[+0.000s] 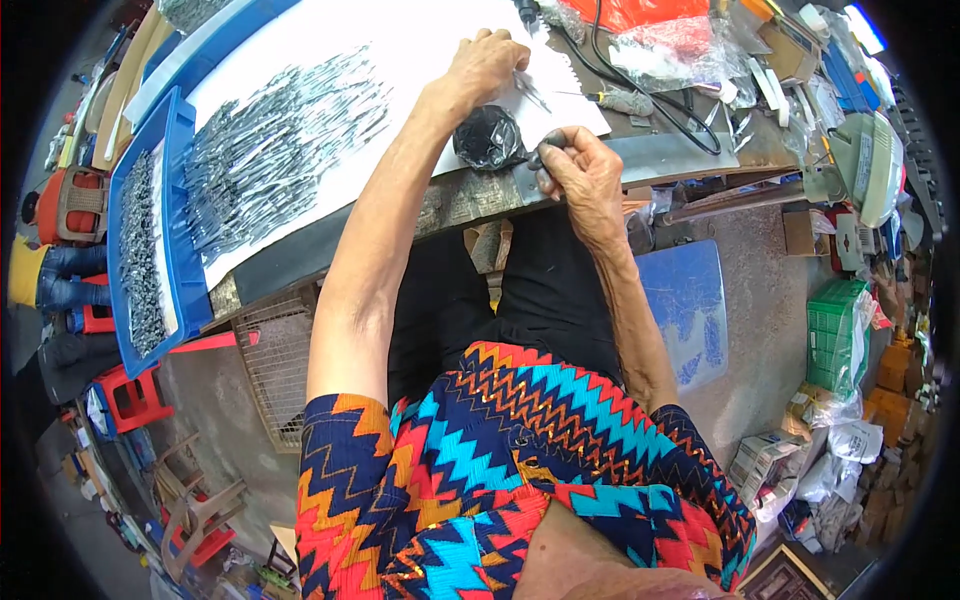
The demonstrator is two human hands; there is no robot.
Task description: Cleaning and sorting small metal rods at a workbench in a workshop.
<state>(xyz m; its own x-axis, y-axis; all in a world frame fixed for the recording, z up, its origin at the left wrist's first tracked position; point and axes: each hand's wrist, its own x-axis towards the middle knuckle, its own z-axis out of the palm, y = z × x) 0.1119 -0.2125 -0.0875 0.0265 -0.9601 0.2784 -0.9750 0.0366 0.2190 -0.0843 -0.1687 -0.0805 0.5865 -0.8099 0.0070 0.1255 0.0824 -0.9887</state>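
Observation:
My left hand is over the white sheet on the workbench, its fingers curled downward beside a few thin metallic strips. What lies under those fingertips is hidden. At the bench's near edge sits a small round container lined with black plastic. Just right of it my right hand is closed in a pinch, with dark coverings or stains on the fingertips. Anything held there is too small to name. To the left, many thin dark, shiny strips lie spread across the white sheet.
A blue tray of small dark metal pieces stands at the bench's left end. Right of my hands lie a screwdriver, a black cable and plastic bags. A grey-green lamp-like head juts out at the right.

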